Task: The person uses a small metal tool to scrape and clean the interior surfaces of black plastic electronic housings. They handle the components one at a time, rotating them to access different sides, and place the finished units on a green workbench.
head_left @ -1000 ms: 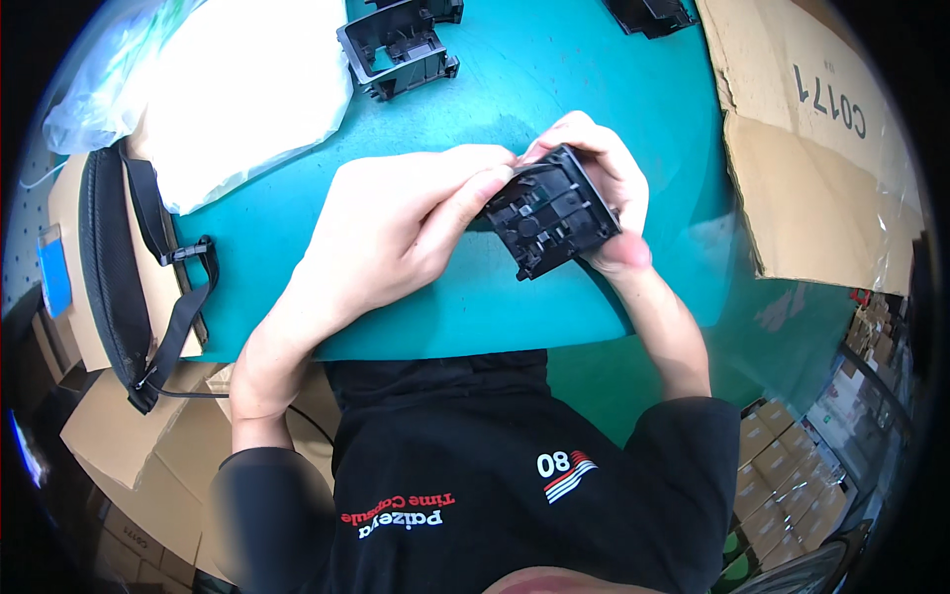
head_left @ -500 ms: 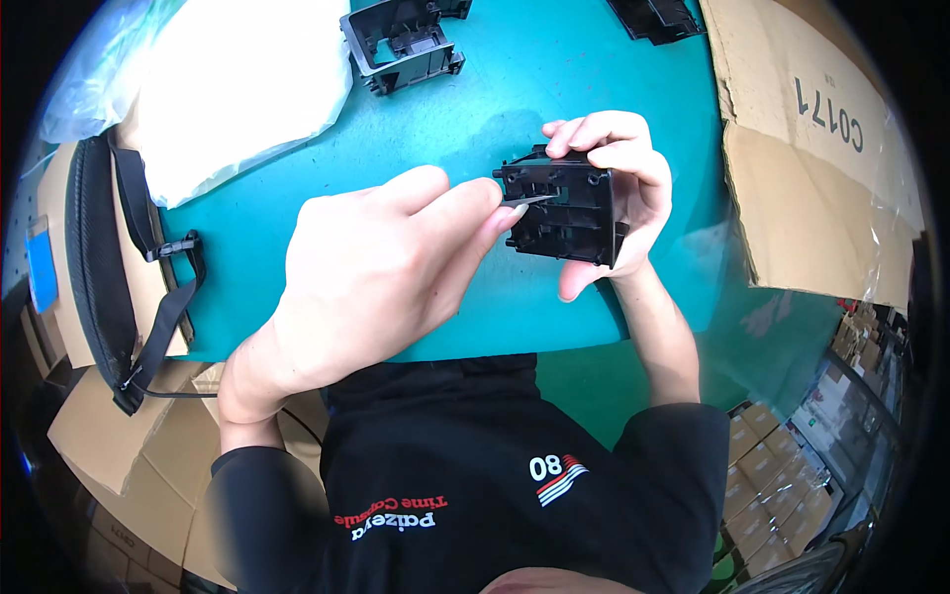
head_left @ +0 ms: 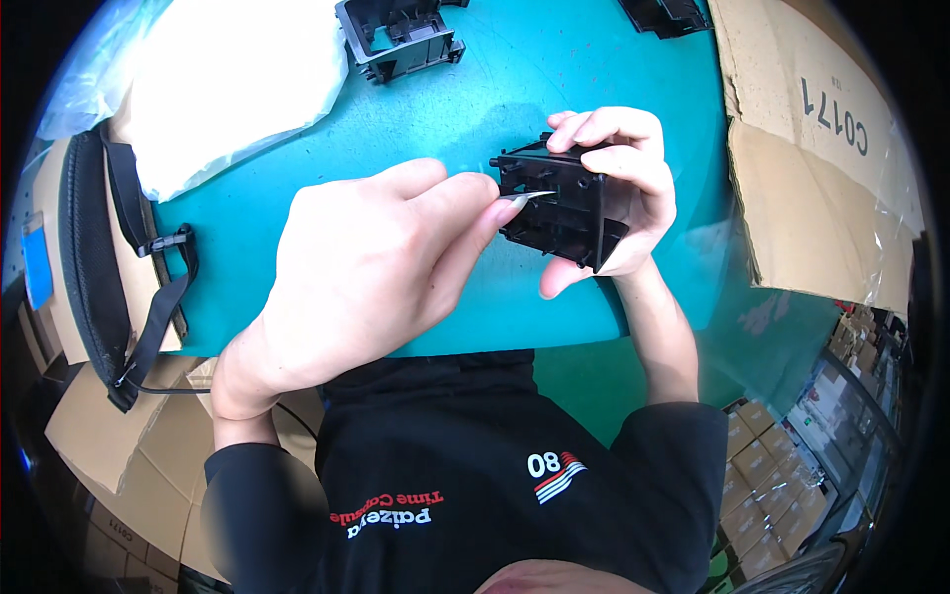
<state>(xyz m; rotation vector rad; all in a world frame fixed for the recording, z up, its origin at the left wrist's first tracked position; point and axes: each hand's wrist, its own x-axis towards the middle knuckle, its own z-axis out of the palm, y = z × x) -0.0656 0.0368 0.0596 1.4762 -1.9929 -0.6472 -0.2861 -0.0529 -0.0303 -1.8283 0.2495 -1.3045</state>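
At a green counter [head_left: 465,322], our right hand [head_left: 645,223] gripped a black plastic housing [head_left: 569,213] while our left hand [head_left: 376,257] pinched a thin pointed tool [head_left: 536,194] at its face; work appeared unfinished, another frame [head_left: 406,54] lying apart, unheld.

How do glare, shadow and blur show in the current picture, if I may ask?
In the head view, glare washes the white plastic wrapping almost blank; same view, a soft shadow darkens the green table beyond the black part; head view again, the left sleeve has a smeared edge.
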